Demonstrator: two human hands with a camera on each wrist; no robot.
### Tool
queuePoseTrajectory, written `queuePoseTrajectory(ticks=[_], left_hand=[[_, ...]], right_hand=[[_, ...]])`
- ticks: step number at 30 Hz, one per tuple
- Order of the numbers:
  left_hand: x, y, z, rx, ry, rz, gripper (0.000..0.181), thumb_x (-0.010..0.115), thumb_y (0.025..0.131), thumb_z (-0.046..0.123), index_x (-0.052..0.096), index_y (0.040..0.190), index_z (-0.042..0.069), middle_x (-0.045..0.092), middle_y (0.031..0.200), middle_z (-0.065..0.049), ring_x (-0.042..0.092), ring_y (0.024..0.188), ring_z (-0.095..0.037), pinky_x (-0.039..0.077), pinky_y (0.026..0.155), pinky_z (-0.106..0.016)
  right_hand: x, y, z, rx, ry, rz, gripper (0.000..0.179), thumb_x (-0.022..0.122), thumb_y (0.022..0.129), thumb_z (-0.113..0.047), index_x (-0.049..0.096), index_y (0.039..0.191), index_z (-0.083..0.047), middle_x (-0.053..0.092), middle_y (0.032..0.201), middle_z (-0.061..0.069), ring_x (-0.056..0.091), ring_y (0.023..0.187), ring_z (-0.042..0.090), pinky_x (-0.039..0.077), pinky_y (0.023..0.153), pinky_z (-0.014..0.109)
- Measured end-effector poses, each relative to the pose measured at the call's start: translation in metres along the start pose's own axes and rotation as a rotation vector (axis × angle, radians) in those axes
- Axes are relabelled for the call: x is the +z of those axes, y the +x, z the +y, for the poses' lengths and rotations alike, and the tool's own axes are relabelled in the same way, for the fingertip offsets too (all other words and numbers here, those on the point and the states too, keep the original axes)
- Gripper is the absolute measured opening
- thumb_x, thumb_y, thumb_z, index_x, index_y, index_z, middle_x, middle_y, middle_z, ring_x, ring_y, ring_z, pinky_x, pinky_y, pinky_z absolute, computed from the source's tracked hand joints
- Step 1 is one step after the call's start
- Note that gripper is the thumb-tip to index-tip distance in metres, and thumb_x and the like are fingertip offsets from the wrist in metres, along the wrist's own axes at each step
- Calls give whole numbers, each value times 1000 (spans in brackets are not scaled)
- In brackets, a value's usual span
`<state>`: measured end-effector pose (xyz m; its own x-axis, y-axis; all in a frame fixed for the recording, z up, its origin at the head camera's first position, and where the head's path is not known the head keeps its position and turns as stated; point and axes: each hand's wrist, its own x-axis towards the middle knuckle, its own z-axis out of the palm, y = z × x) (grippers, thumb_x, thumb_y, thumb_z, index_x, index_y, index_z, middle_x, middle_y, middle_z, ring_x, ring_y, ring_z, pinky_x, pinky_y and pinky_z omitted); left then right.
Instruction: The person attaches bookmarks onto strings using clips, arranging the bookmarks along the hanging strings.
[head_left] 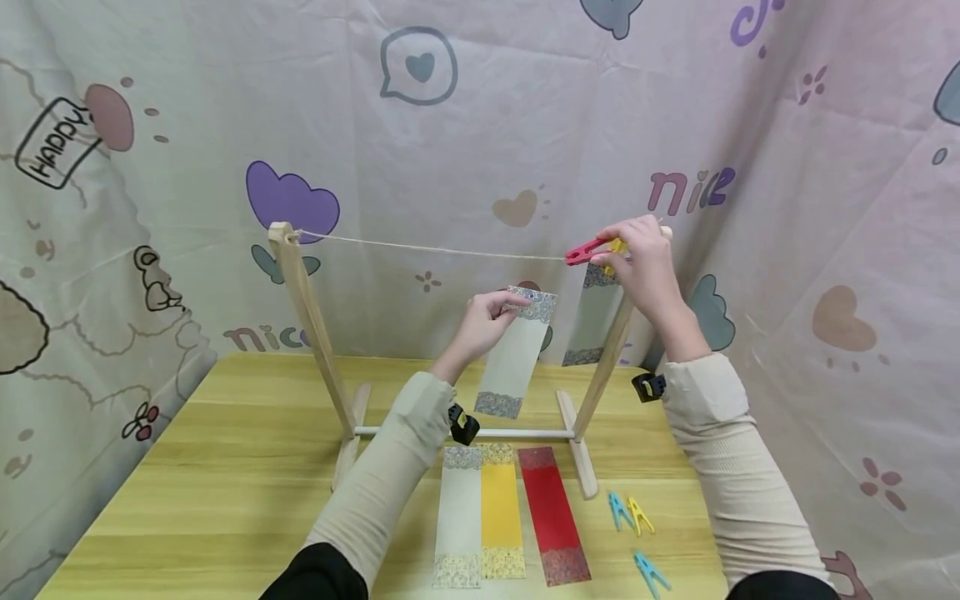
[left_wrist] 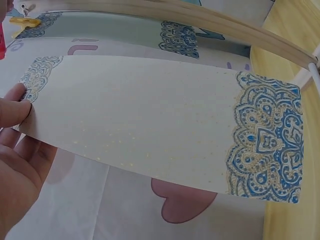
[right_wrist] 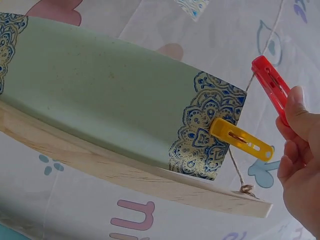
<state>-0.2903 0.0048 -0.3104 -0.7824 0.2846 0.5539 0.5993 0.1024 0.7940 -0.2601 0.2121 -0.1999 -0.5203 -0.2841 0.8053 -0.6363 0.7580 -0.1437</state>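
Observation:
My left hand [head_left: 482,325] pinches a white paper strip [left_wrist: 150,115] with blue-and-gold lace-patterned ends by its top corner. The strip hangs slantwise in the air below the string [head_left: 435,247]. My right hand [head_left: 641,265] pinches a red clothespin [right_wrist: 270,82] between thumb and fingers, its tip right at the string. Close beside it, a yellow clothespin [right_wrist: 241,140] clips the patterned top of a pale green strip [right_wrist: 110,85] to the string. This green strip hangs near the right post and is partly hidden by it in the head view.
The string spans a wooden rack with a left post [head_left: 315,333], a right post [head_left: 606,367] and a white rod [head_left: 525,433]. On the table [head_left: 240,467] lie white [head_left: 458,508], yellow [head_left: 501,504] and red [head_left: 553,512] strips, plus two blue clothespins [head_left: 651,573] and a yellow one [head_left: 640,517].

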Motion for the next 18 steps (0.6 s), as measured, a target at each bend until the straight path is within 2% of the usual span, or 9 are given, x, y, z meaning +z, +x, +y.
queuePoseTrajectory(ticks=[5,9,11,14,16,18], left_hand=[[-3,-4,27,-13,-15,-9,19,51,84,-11,63,98,-8,30,48,-1,22,40,-5,24,43,-18],[-3,-2,35,-13,1,1,19,51,83,-11,63,98,-8,31,50,-3,23,42,-6,24,44,-17],[-1,2,29,-7,-1,8,19,51,83,-10,63,98,-7,34,51,-3,23,42,-5,24,44,-18],[2,9,16,-1,-5,21,19,53,84,-7,65,97,-3,46,57,-1,23,40,-3,24,43,-19],[5,14,7,-1,-2,30,18,54,84,-5,66,97,0,46,55,0,22,39,-4,24,43,-19],[7,16,5,4,13,42,18,54,85,-4,67,96,1,43,52,2,22,40,-6,25,43,-20]], right_hand=[[1,4,-1,27,-15,-58,21,71,71,-3,63,88,6,62,84,17,43,85,28,29,73,38],[0,7,-4,34,-33,-96,19,69,74,-3,63,89,6,62,84,17,42,86,28,30,74,39],[0,8,-5,43,-44,-114,18,69,74,-4,63,89,5,62,85,16,42,87,28,29,75,39],[1,10,-5,52,-49,-139,18,70,73,-4,64,89,4,63,86,15,43,86,27,29,74,38],[2,10,-6,55,-49,-157,17,70,74,-4,64,88,3,63,86,14,43,86,26,30,74,37],[3,10,-7,56,-45,-175,16,69,74,-4,64,88,3,63,85,14,43,85,26,32,72,37]])
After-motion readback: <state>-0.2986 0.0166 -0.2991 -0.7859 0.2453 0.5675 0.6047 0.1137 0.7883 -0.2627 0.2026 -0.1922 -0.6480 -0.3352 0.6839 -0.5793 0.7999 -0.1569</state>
